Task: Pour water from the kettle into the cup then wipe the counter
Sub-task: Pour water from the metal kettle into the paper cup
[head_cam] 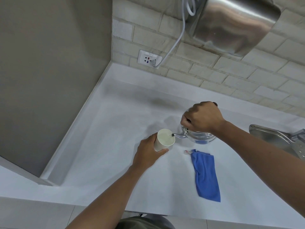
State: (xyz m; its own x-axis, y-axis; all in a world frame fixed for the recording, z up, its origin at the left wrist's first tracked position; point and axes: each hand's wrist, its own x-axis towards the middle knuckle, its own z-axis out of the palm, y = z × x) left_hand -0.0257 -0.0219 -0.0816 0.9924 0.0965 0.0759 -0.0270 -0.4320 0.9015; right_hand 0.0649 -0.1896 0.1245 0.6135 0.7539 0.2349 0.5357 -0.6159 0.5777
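Observation:
A white paper cup (pixel 165 139) stands on the white counter (pixel 115 129), and my left hand (pixel 148 152) grips its near side. My right hand (pixel 202 117) grips the top handle of a shiny metal kettle (pixel 200 135), which is tilted left. The kettle's spout (pixel 178 134) reaches over the cup's rim and a thin stream of water runs into the cup. A folded blue cloth (pixel 206 175) lies on the counter in front of the kettle, untouched.
A small red-and-white tag (pixel 187 151) lies beside the cloth's far end. A steel sink (pixel 280 139) sits at the right edge. On the brick wall hang a steel hand dryer (pixel 231 25) and a socket (pixel 149 59) with a white cable. A grey wall (pixel 49 71) closes the left side.

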